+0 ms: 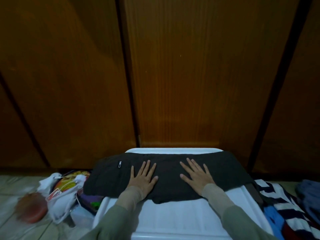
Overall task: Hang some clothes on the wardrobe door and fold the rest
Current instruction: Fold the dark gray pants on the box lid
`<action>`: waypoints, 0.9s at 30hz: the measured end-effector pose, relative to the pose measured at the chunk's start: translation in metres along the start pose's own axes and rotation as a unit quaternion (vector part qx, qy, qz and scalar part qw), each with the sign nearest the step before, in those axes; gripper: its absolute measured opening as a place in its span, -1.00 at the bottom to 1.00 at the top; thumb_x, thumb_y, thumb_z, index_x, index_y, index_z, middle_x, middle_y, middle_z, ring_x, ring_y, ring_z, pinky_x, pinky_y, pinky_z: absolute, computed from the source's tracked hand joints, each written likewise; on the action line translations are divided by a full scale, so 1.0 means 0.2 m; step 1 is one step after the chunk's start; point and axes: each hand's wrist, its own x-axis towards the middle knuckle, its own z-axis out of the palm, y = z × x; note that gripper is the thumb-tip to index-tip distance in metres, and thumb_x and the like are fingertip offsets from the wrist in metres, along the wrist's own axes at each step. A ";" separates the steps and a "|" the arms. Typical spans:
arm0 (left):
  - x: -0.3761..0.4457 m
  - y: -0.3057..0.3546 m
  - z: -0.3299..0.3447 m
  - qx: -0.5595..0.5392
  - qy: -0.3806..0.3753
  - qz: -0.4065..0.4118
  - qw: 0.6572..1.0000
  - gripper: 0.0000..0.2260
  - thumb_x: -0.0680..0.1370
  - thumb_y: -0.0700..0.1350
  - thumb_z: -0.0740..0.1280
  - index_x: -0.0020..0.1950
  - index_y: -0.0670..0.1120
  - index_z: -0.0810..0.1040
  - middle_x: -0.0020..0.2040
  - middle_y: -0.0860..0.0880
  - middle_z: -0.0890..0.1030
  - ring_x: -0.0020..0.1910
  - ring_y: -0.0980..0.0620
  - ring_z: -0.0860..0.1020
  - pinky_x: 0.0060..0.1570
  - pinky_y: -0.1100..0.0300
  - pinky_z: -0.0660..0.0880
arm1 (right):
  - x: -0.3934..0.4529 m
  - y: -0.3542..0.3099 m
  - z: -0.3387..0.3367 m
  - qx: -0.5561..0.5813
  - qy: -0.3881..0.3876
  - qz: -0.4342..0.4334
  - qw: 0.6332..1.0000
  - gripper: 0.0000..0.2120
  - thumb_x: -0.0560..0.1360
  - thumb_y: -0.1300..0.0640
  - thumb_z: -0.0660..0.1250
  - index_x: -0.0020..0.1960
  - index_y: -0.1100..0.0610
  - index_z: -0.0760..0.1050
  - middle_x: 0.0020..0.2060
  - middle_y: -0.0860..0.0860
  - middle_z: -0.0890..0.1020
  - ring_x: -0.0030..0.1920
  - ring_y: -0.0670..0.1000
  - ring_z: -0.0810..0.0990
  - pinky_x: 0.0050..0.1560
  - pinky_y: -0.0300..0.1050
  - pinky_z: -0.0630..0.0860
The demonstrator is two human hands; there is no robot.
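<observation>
Both hands pressing flat on a folded dark garment atop a white surface, w/ wooden wardrobe doors behind.

L to R: a reddish round object (32,209) (blurred, can't tell what) is lying on the floor beside a white plastic bag (60,201). The dark garment (169,172) is lying across the far part of the white surface (174,217), its left end hanging over the edge. The left hand (142,178) is resting palm-down on it, fingers (147,166) straight and spread apart; the right hand (197,175) is doing the same, fingers splayed, gripping nothing. A striped black-and-white cloth (284,205) is lying just right of the surface, near a blue-grey cloth (310,194). The wardrobe door (190,75) is standing shut behind.
</observation>
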 end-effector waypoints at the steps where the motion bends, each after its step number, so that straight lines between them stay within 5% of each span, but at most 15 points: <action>1: -0.01 0.01 0.01 0.001 -0.003 0.004 1.000 -0.51 0.65 0.12 -0.17 0.52 0.07 -0.30 0.53 0.02 -0.31 0.51 0.07 -0.29 0.42 -0.13 -0.32 | -0.01 0.01 0.00 0.001 -0.001 0.002 1.000 -0.46 0.61 -0.21 -0.15 0.51 -0.15 -0.25 0.52 -0.07 -0.25 0.51 -0.05 -0.27 0.48 0.09 -0.25; 13: -0.02 0.12 0.00 -0.014 -0.019 0.021 1.000 -0.55 0.67 0.02 -0.17 0.51 0.12 -0.29 0.53 0.02 -0.32 0.50 0.02 -0.31 0.40 -0.21 -0.30 | -0.11 0.20 0.02 -0.026 0.008 0.112 0.993 -0.45 0.60 -0.22 -0.22 0.51 -0.12 -0.31 0.52 -0.04 -0.27 0.51 -0.02 -0.27 0.37 0.31 -0.35; 20: 0.05 0.44 -0.10 -0.060 -0.062 0.074 0.994 -0.52 0.66 -0.04 -0.04 0.54 0.12 -0.15 0.55 0.04 -0.21 0.52 -0.02 -0.23 0.41 -0.24 -0.21 | -0.25 0.43 -0.07 -0.082 0.053 0.166 0.981 -0.51 0.65 0.12 -0.11 0.55 0.00 -0.14 0.54 -0.05 -0.15 0.52 -0.07 -0.17 0.38 0.38 -0.28; 23: 0.06 0.66 -0.09 -0.084 -0.058 0.132 0.986 -0.54 0.66 0.00 -0.01 0.53 0.17 -0.07 0.56 0.06 -0.16 0.53 -0.04 -0.21 0.42 -0.22 -0.21 | -0.32 0.57 -0.08 0.024 0.046 0.169 0.984 -0.52 0.66 0.07 -0.06 0.54 -0.09 -0.11 0.54 -0.05 -0.13 0.53 0.01 0.00 0.46 0.25 -0.11; 27: 0.07 0.92 -0.14 -0.125 -0.035 0.201 0.971 -0.57 0.63 0.00 0.11 0.51 0.14 0.15 0.55 0.02 0.06 0.52 -0.08 0.00 0.46 -0.15 -0.04 | -0.38 0.72 -0.07 0.241 0.057 0.128 0.960 -0.52 0.63 -0.08 0.05 0.51 -0.13 0.01 0.52 -0.03 0.13 0.48 0.08 0.19 0.48 0.10 0.06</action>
